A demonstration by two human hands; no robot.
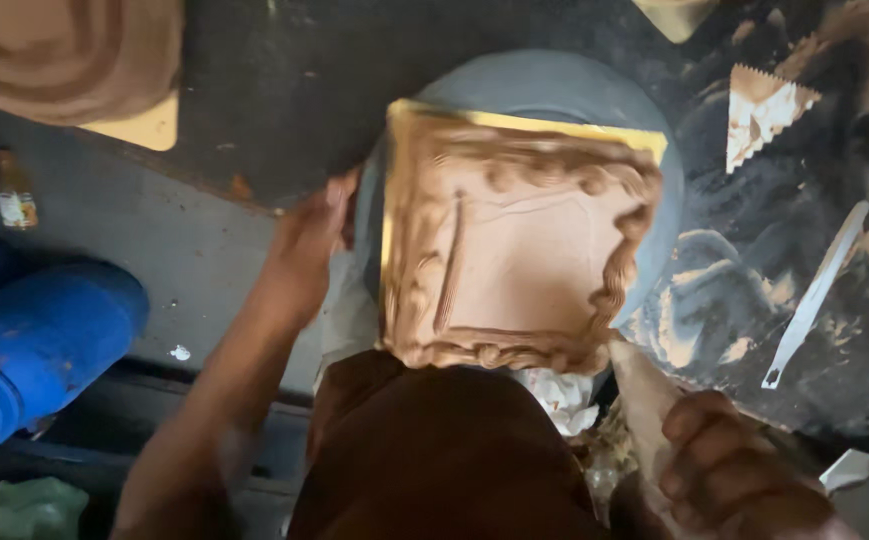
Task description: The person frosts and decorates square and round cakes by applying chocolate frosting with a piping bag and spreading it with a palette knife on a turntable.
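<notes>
free: dark worktop (284, 120) above-left | blocked: scraper (764, 105), knife (814, 295) at right

The right hand (744, 470) is cut by the bottom edge, and below its knuckles nothing shows. Its fingers (699, 418) wrap the cream piping bag (644, 400), so the bag's wide end is hidden behind them; only the cone above the fingers is seen. The left hand (304, 250) is blurred, and its fingertips disappear behind the grey round turntable (544, 85). Far left of those fingers, the blue plastic barrel (34, 340) is cut by the left edge. The second brown frosted cake (64, 50), above them, is cut by the top edge.
</notes>
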